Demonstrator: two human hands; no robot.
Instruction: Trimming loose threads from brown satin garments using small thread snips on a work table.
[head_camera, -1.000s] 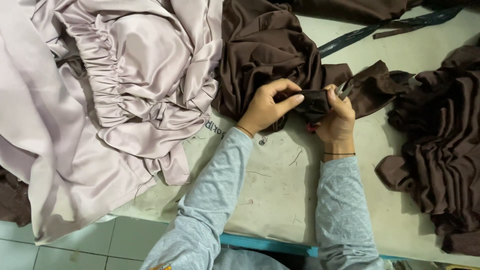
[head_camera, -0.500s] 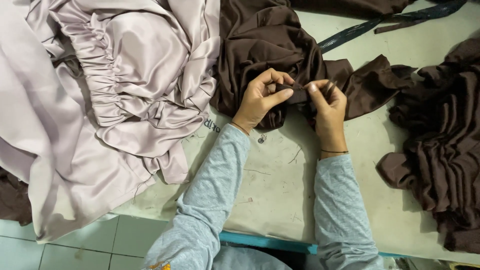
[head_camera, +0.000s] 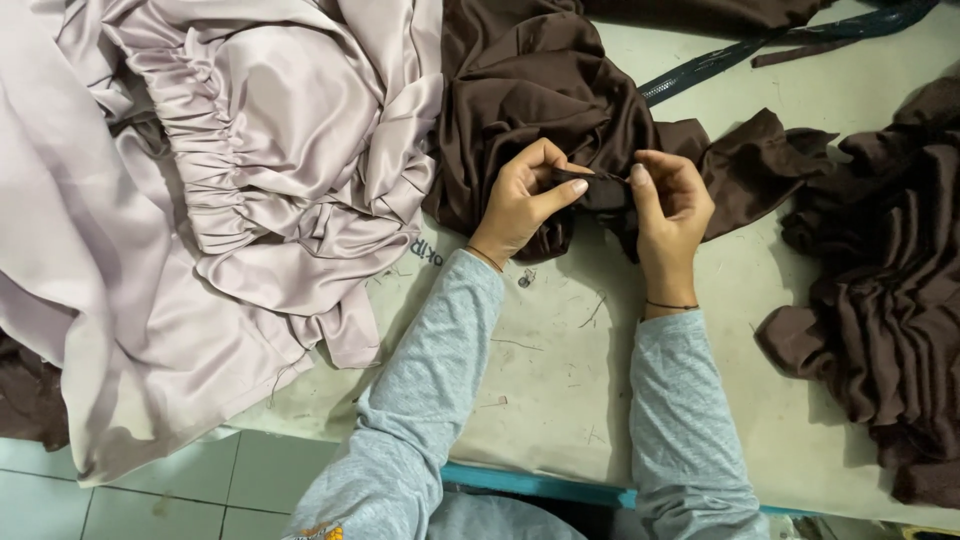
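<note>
Lilac cloth (head_camera: 230, 200): a big satin heap with a gathered ruffle filled the left half of the frame, spilling over the table's left edge toward the tiled floor (head_camera: 190, 480) at lower left.
Table (head_camera: 560, 370): pale, scuffed top, strewn with thread scraps, with a blue front edge at the bottom.
Left hand (head_camera: 520, 195): at upper centre, fingers curled shut, pinching a fold of the brown cloth between thumb and fingertips.
Brown cloth (head_camera: 530, 90): dark, bunched at top centre, touching the lilac heap; its lower edge was gripped between both hands.
Right hand (head_camera: 670, 205): just right of the left, closed on the same fold, thumb up; a thin band on the wrist.
Strap (head_camera: 790, 40): dark strip lying at upper right.
Brown pile (head_camera: 890, 290): pleated, at the right edge, apart from the hands.
</note>
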